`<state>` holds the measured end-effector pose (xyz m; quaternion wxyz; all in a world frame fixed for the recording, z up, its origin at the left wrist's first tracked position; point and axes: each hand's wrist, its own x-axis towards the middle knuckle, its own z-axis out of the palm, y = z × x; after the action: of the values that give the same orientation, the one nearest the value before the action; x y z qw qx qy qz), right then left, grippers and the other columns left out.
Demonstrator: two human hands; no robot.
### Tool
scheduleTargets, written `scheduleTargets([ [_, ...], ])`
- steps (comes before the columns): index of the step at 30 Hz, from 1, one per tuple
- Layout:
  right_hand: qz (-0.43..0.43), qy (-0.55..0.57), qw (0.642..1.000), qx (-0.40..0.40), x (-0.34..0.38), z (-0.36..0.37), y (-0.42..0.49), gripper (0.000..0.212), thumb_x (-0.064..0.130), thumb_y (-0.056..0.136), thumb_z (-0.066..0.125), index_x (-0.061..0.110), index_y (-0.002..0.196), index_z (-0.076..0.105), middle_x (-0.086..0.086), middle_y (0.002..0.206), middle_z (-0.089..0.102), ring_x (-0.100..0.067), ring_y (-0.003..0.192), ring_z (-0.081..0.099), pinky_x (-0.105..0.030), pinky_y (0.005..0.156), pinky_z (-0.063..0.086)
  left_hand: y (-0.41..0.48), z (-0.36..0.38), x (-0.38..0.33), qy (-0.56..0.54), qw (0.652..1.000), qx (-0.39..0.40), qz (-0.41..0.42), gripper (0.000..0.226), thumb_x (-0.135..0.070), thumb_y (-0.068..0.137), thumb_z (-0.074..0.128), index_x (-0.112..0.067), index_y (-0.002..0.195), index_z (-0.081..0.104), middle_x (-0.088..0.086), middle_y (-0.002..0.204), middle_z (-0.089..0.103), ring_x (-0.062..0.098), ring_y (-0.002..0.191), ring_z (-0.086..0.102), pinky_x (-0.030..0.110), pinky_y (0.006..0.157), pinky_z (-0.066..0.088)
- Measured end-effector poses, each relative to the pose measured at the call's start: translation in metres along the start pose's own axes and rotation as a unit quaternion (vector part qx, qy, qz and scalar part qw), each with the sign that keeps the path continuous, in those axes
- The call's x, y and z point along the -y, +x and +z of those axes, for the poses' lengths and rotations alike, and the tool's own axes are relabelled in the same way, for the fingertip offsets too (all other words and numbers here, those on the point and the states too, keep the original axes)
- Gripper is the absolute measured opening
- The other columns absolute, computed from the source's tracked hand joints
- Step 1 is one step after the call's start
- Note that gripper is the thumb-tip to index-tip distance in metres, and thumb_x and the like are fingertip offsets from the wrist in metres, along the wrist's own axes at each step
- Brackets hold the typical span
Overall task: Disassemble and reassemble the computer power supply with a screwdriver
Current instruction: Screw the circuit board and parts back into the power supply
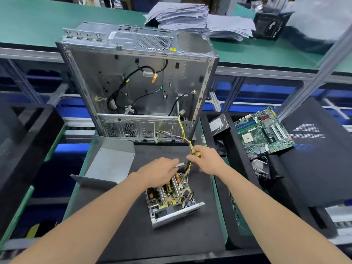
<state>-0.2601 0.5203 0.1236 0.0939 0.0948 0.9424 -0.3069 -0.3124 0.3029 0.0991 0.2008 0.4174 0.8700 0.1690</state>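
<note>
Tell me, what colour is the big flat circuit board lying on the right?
Green. The flat rectangular circuit board shows best in the head view.

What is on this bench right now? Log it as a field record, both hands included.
power supply: cover off, circuit board exposed, lying on the black mat
cover: lying to the left of it, apart
left hand: grips the supply's far metal edge
right hand: holds a yellow-handled screwdriver, beside the wire bundle
computer case: open, standing behind the mat
motherboard: out of the case, on the right
</note>
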Motion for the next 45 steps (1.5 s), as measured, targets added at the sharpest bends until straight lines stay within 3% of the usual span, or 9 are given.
scheduleTargets([
  [8,-0.065,-0.028,0.992,0.106,0.018,0.000,0.034,0.034,0.043,0.099,0.067,0.016,0.081,0.054,0.007,0.063,0.066,-0.012,0.057,0.073,-0.026,0.055,0.041,-0.001,0.011,-0.003,0.073,0.996,-0.055,-0.020,0.047,-0.064,0.095,0.047,-0.027,0.124,0.051,0.002,0.098,0.067,0.030,0.091,0.064,0.041,0.071,0.048],
  [17,-0.069,0.071,0.970,0.220,0.019,0.000,0.064,0.039,0.044,0.094,0.075,0.020,0.069,0.059,-0.001,0.054,0.060,-0.018,0.045,0.042,-0.024,0.042,0.033,-0.004,0.006,-0.009,-0.004,0.994,-0.069,-0.080,0.018,-0.040,0.084,0.060,-0.033,0.100,0.055,-0.002,0.066,0.058,0.018,0.062,0.057,0.036,0.056,0.042],
  [20,-0.068,0.108,0.964,0.234,0.019,0.002,0.069,0.034,0.036,0.091,0.080,0.016,0.068,0.064,-0.005,0.053,0.059,-0.016,0.045,0.046,-0.023,0.042,0.031,-0.007,0.003,-0.012,-0.038,0.992,-0.090,-0.078,0.027,-0.029,0.081,0.061,-0.043,0.100,0.048,-0.003,0.069,0.061,0.013,0.057,0.056,0.039,0.051,0.043],
  [25,-0.097,0.117,0.965,0.213,0.017,0.003,0.068,0.021,0.025,0.085,0.087,0.014,0.079,0.070,0.004,0.065,0.058,-0.011,0.048,0.049,-0.023,0.042,0.037,-0.008,0.006,-0.014,-0.011,0.989,-0.137,-0.057,0.035,-0.048,0.097,0.058,-0.033,0.123,0.039,-0.005,0.074,0.066,0.017,0.061,0.060,0.039,0.055,0.047],
  [29,-0.157,0.126,0.952,0.230,0.019,-0.004,0.055,0.028,0.031,0.089,0.083,0.034,0.067,0.067,0.006,0.071,0.056,-0.009,0.052,0.051,-0.021,0.050,0.041,-0.008,0.008,-0.014,-0.043,0.986,-0.143,-0.075,0.050,-0.058,0.095,0.059,-0.033,0.126,0.029,0.002,0.074,0.068,0.023,0.063,0.065,0.046,0.059,0.053],
  [34,-0.222,-0.007,0.951,0.216,0.024,-0.005,0.046,0.021,0.037,0.094,0.074,0.017,0.090,0.071,0.005,0.077,0.062,-0.014,0.067,0.050,-0.035,0.069,0.042,-0.009,0.019,-0.016,-0.077,0.977,-0.186,-0.071,0.052,-0.052,0.090,0.063,-0.035,0.129,0.032,-0.015,0.076,0.068,0.017,0.079,0.069,0.034,0.058,0.051],
  [36,-0.204,-0.019,0.957,0.203,0.024,-0.002,0.043,0.016,0.043,0.094,0.073,0.027,0.096,0.075,0.005,0.083,0.065,-0.012,0.067,0.053,-0.035,0.072,0.046,-0.009,0.019,-0.018,-0.080,0.968,-0.213,-0.102,0.052,-0.060,0.085,0.065,-0.038,0.121,0.034,-0.017,0.067,0.063,0.011,0.077,0.068,0.023,0.053,0.043],
  [41,-0.078,0.037,0.991,0.104,0.019,0.012,0.039,0.034,0.051,0.083,0.084,0.022,0.099,0.073,0.003,0.090,0.069,-0.007,0.059,0.058,-0.026,0.059,0.049,-0.010,0.022,-0.019,0.049,0.956,-0.232,-0.175,0.068,-0.090,0.075,0.050,-0.037,0.118,0.053,-0.012,0.081,0.064,0.019,0.084,0.068,0.034,0.061,0.047],
  [45,-0.045,0.062,0.995,0.064,0.015,0.018,0.026,0.028,0.053,0.091,0.073,0.026,0.096,0.075,0.007,0.092,0.074,-0.003,0.056,0.057,-0.025,0.060,0.049,-0.010,0.023,-0.012,0.143,0.939,-0.301,-0.086,0.072,-0.083,0.079,0.051,-0.016,0.094,0.073,0.003,0.098,0.050,0.025,0.093,0.052,0.038,0.077,0.040],
])
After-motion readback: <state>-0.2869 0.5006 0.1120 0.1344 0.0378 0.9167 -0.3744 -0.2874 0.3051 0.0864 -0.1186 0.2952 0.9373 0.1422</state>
